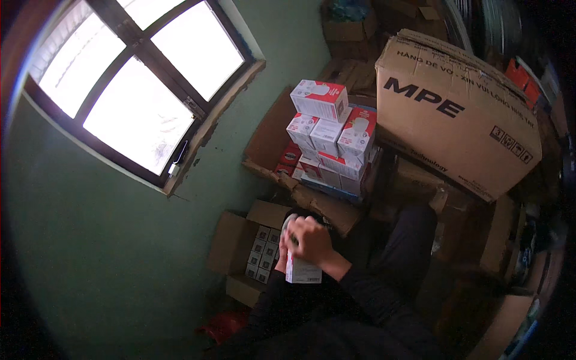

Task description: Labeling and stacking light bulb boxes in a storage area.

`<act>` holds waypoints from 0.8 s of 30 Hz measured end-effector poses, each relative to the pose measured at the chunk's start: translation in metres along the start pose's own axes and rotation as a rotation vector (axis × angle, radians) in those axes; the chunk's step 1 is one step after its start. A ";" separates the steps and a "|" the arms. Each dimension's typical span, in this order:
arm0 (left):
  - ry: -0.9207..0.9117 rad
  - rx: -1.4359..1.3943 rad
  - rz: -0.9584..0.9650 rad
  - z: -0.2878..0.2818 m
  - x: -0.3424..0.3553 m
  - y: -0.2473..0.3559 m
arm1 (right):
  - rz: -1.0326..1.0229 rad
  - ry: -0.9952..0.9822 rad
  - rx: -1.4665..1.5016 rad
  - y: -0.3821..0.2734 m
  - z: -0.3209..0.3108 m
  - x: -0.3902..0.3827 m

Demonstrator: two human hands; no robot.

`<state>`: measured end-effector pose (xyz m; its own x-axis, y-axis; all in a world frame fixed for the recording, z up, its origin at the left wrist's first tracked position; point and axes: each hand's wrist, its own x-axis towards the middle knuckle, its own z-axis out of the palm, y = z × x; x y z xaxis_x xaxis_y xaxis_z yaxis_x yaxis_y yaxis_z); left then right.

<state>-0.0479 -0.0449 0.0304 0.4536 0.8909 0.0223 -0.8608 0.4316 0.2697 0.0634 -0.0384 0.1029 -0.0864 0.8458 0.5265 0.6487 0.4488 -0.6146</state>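
Head view: my left hand [282, 256] clasps the white-and-red box [304, 273], right of the small open carton's [233, 243] right edge. My right hand [309, 239] curls over its top; I can't tell what it pinches. Uneven pressure could crumple it.

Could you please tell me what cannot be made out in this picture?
All in the head view:
Left hand: partly hidden by the right hand; its grip is unclear.
Red-and-white box: upper end covered by the hands.
Small boxes: markings too small.
Window: glare hides the outside.
Red item: too dark to identify.
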 end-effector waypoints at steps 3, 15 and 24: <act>0.362 1.223 0.284 -0.009 -0.002 0.006 | -0.144 0.233 -0.450 -0.006 0.002 -0.014; 0.102 0.477 -0.164 -0.025 0.017 0.014 | -0.076 0.131 -0.199 0.023 -0.006 -0.039; -0.010 -0.116 -0.285 -0.004 0.028 -0.010 | -0.488 -0.120 0.045 0.010 -0.022 -0.058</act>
<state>-0.0277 -0.0231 0.0241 0.6824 0.7304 -0.0286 -0.7188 0.6777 0.1549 0.0918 -0.0893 0.0789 -0.4597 0.5607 0.6887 0.4784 0.8097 -0.3399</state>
